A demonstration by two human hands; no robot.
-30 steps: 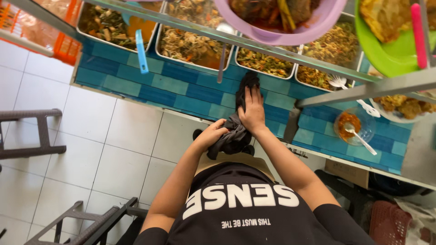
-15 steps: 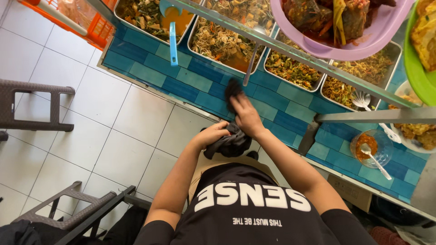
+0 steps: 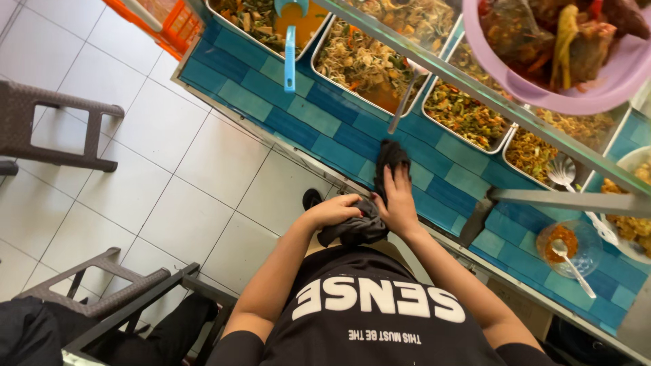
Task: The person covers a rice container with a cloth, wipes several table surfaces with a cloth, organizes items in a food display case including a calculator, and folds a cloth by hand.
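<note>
A dark cloth (image 3: 380, 196) lies at the near edge of the blue-tiled tabletop (image 3: 319, 129), one end spread flat on the tiles, the other bunched below the edge. The right hand (image 3: 399, 202) presses the spread end, fingers (image 3: 401, 177) extended, close together and flat on the fabric, pointing toward 12 o'clock. The left hand (image 3: 336, 210) grips the bunched end, fingers curled narrow around the folds, just beside the right hand at its 9 o'clock. Metal food trays (image 3: 363, 61) stand in a row along the tabletop at 12 o'clock from the cloth. A blue-handled ladle (image 3: 290, 51) rests in the tray at 11 o'clock, its handle overhanging the tiles. A metal spoon (image 3: 405, 102) leans out of the next tray, its handle ending near the cloth. A small glass bowl of red sauce (image 3: 568, 245) with a spoon sits at 3 o'clock, well apart. A pink bowl (image 3: 597, 85) sits on the shelf above at 1 o'clock. White floor tiles (image 3: 169, 169) extend toward 9 o'clock.
</note>
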